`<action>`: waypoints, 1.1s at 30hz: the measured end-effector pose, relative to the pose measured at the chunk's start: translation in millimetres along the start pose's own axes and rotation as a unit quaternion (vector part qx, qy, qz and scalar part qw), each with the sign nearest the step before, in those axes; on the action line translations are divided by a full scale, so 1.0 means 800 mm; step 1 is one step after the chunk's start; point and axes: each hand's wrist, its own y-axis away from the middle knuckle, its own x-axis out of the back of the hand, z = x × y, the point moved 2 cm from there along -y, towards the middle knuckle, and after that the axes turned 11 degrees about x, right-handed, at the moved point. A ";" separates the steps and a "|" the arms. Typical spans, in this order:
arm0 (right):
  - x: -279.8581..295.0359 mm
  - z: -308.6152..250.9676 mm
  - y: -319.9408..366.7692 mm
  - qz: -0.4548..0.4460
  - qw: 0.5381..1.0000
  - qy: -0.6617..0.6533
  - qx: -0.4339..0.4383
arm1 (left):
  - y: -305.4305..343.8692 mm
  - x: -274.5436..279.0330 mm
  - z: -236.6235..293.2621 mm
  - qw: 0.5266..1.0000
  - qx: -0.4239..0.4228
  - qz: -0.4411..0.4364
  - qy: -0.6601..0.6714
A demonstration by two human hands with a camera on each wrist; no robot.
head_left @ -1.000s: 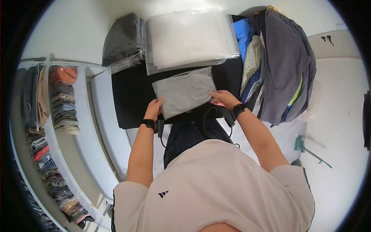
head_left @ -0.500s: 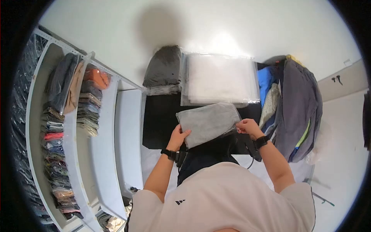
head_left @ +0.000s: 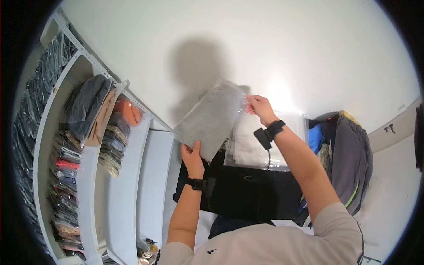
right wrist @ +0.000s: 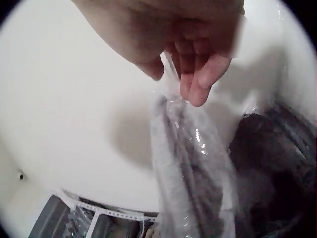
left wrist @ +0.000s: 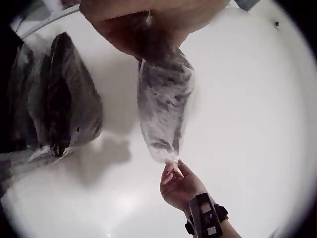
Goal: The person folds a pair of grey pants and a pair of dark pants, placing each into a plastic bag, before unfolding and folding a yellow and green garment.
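Observation:
A grey folded garment in a clear plastic bag [head_left: 210, 121] is held up, tilted, in front of the white wall. My left hand [head_left: 193, 162] grips its lower left edge, thumb on the front face. At the upper right corner, my right hand [head_left: 260, 109] pinches the loose plastic. The right wrist view has this right hand [right wrist: 193, 54] at the top, fingers and thumb on the film. From the left wrist view the bag shows edge-on, between the left hand [left wrist: 153, 25] and the right hand [left wrist: 181, 186].
Behind the bag, a stack of clear plastic bags [head_left: 265, 145] lies on the black table [head_left: 251, 190]. Dark bagged clothes [left wrist: 74, 99] sit beside it, mostly hidden in the head view. Loose clothes [head_left: 351, 163] hang at the right. Shelves [head_left: 84, 176] with bagged garments line the left.
Both hands have lifted the bagged grey garment from over the table's front, up and away toward the wall, turning it more steeply. The head view has shifted toward the shelves.

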 end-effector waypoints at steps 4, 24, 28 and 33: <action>-0.017 0.057 -0.023 0.059 0.993 -0.079 -0.058 | -0.054 -0.011 -0.066 0.989 0.087 0.114 -0.020; 0.189 0.051 0.251 0.071 0.985 0.039 -0.153 | -0.021 0.002 -0.122 0.969 0.239 0.067 -0.003; 0.264 0.037 0.308 0.138 0.980 0.060 -0.127 | 0.020 0.053 -0.164 0.951 0.239 -0.023 -0.196; 0.364 0.021 0.384 0.304 0.940 0.126 -0.094 | 0.064 0.130 -0.233 0.834 0.310 -0.119 -0.441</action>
